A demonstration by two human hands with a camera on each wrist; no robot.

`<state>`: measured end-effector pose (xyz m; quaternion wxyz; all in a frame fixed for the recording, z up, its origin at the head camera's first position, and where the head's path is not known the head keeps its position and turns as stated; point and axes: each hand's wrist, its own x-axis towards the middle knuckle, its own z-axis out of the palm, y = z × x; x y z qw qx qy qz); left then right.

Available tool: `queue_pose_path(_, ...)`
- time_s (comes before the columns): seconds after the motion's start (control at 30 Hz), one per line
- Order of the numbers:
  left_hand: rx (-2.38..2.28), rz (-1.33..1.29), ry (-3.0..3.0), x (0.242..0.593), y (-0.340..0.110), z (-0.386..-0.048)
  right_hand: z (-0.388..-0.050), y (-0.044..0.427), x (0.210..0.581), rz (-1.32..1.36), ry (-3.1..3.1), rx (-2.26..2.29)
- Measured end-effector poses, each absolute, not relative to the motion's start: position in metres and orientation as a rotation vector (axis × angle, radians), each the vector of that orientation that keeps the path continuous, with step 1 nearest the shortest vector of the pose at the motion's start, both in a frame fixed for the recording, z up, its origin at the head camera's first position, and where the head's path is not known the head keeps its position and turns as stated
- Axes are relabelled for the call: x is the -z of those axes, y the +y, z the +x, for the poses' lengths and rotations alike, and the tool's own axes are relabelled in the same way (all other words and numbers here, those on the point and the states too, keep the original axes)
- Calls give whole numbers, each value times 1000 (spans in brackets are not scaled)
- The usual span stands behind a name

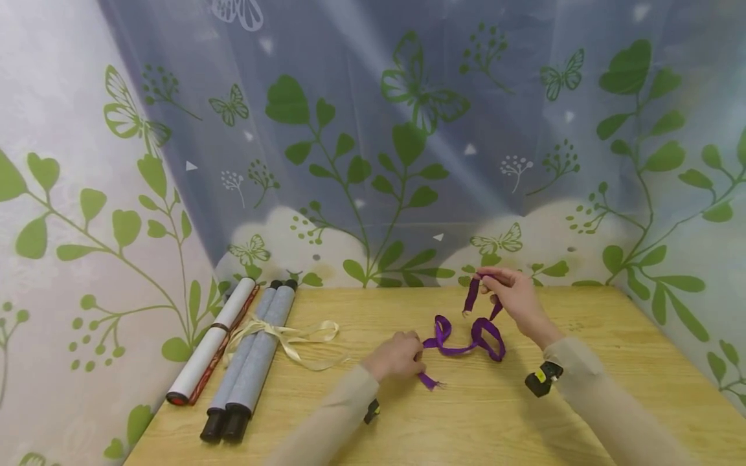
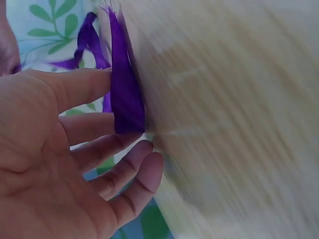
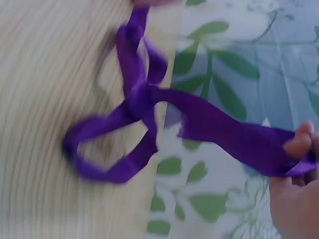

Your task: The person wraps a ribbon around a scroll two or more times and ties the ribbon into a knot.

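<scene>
A purple ribbon (image 1: 457, 351) with frayed ends lies in loops on the wooden table between the two hands. My left hand (image 1: 399, 356) pinches it near one end, low over the tabletop; in the left wrist view the ribbon's end (image 2: 124, 94) sticks out past the thumb and forefinger, the other fingers loosely bent. Higher up and to the right, my right hand (image 1: 515, 299) pinches the ribbon near its other end, which hangs down from the fingertips. The right wrist view shows the stretch of ribbon (image 3: 214, 117) rising from the loops to the right fingers.
On the table's left lie two grey-blue rolls (image 1: 268, 346) with black ends, tied together by a cream ribbon (image 1: 309, 333) in a bow. Beside them are a white roll (image 1: 212, 340) and a thin red patterned strip (image 1: 224, 346). A leaf-patterned curtain (image 1: 350, 162) stands behind the table (image 1: 466, 427).
</scene>
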<state>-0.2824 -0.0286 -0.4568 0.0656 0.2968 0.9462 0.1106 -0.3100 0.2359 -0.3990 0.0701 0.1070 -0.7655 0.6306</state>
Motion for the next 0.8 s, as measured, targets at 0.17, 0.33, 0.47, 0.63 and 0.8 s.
queue_pose_path(0.17, -430, 768, 2901, 455, -55, -287, -309, 270, 405, 197, -2408, -1571)
queue_pose_path(0.33, -452, 590, 2945, 456, -91, -295, -307, 305, 411, 179, -2430, -1371)
queue_pose_path(0.47, -470, 428, 2952, 450, -119, -300, -305, 328, 416, 122, -2418, -1288)
queue_pose_path(0.63, -377, 274, 3019, 443, -149, -305, -301, 348, 420, 44, -2439, -1221)
queue_pose_path(0.8, -190, 70, 3125, 443, -163, -306, -296, 359, 424, -21, -2535, -1088)
